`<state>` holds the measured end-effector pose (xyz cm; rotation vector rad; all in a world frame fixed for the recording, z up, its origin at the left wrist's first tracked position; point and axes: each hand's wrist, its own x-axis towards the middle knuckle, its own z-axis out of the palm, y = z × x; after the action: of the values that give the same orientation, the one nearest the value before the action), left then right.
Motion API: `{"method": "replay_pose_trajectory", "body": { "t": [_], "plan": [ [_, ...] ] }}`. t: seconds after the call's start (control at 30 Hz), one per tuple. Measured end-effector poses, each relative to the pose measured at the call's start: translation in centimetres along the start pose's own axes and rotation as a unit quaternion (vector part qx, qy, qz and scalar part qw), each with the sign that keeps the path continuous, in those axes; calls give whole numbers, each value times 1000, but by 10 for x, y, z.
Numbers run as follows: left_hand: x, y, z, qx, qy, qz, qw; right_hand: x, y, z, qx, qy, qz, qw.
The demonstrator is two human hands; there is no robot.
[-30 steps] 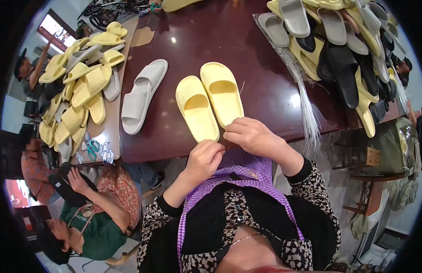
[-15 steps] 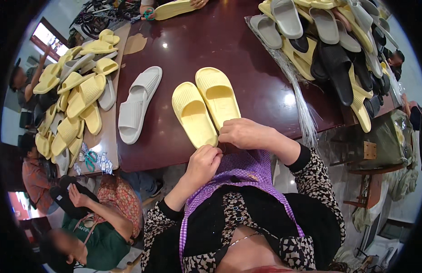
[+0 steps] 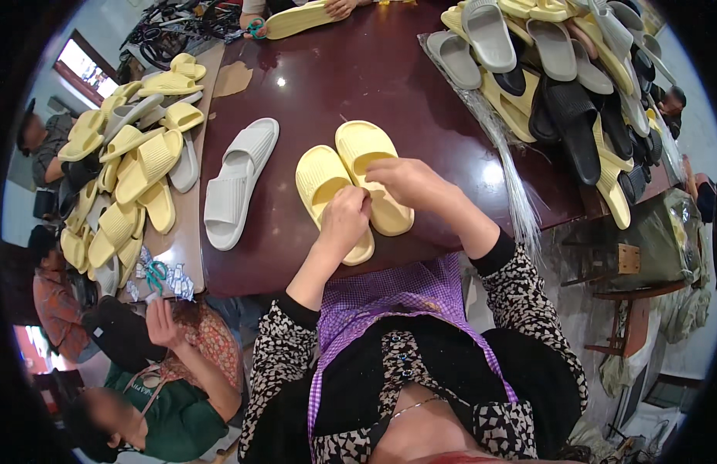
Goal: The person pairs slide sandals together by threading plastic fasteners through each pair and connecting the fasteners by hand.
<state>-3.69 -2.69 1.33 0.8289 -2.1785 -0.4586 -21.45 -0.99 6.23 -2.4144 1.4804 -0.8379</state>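
Both hands meet over two yellow slides (image 3: 350, 182) on the tabletop (image 3: 420, 85): left hand (image 3: 344, 220) and right hand (image 3: 408, 182) each have their grip closed on the pair.

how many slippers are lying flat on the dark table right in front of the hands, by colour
yellow slippers: 2, side by side, with the left hand and the right hand on them
grey slippers: 2, a pair lying to their left, untouched
total: 4, not counting the heaps at the sides
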Motion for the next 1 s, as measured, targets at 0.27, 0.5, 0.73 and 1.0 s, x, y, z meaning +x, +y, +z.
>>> {"method": "replay_pose_trajectory", "body": {
  "t": [0.27,0.5,0.73,1.0],
  "plan": [
    [4,-10,1,-3,7,24,1000,39,87,5,121,137,199,963],
    [4,-15,0,-16,18,44,999,83,126,35,2,45,324,945],
    [-2,-24,-5,37,35,27,998,107,101,40,108,99,205,968],
    [1,-26,-11,69,7,49,996,141,34,47,174,-125,105,971]
  ]
}}
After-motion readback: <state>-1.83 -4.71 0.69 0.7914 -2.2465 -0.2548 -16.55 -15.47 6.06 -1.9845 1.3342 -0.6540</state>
